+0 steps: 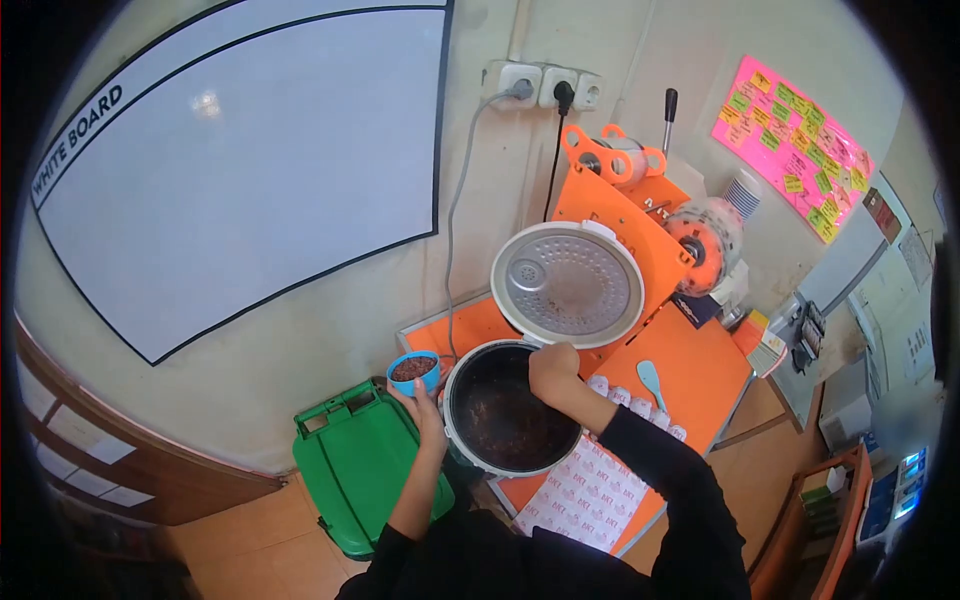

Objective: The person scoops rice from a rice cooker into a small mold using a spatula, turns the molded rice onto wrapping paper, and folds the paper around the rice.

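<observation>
My left hand (424, 412) is wrapped round a small blue bowl (430, 380) filled with dark reddish-brown grains that look like cooked rice. It holds the bowl beside the left rim of a rice cooker (449, 405). The cooker's lid (570, 285) stands raised, its silver inner side facing me. Inside the dark pot, some brown grains lie at the bottom (515, 425). Over the right rim of the pot, my right hand (556, 372) is closed in a fist, and what it grips, if anything, is hidden.
A light blue paddle (652, 382) lies on the orange table (690, 360), near patterned paper (590, 490) and wrapped rolls (620, 395). An orange machine (620, 225) stands behind the lid. To the left is a green bin (350, 470). Power cables (458, 200) hang down the wall.
</observation>
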The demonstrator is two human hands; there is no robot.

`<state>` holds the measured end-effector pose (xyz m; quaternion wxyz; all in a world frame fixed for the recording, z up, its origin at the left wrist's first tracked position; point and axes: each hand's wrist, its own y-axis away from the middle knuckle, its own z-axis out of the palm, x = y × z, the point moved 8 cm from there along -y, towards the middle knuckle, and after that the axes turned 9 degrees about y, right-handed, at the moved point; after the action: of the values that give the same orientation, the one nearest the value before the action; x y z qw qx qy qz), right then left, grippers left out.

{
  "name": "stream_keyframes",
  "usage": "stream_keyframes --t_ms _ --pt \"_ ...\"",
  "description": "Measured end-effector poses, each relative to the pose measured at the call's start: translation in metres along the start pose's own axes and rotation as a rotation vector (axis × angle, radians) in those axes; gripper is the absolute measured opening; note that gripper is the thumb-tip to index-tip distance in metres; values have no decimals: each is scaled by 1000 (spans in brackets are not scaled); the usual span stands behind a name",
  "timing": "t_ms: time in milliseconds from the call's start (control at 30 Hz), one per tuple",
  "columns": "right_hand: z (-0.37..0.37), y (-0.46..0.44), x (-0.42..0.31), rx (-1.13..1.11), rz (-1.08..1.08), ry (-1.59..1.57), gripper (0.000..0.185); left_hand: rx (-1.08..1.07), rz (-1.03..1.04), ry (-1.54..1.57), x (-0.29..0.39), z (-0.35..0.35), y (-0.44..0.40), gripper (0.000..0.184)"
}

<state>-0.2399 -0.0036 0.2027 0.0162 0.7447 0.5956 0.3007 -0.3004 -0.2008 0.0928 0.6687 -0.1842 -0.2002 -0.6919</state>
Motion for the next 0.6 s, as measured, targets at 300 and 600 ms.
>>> stream_keyframes --t_ms 300,600 --pt "-6 30 -44 114 -337 168 25 -13 76 -111 -4 -18 -11 78" --pt "-2 47 -62 302 -505 192 18 -3 62 -130 2 -2 -1 83"
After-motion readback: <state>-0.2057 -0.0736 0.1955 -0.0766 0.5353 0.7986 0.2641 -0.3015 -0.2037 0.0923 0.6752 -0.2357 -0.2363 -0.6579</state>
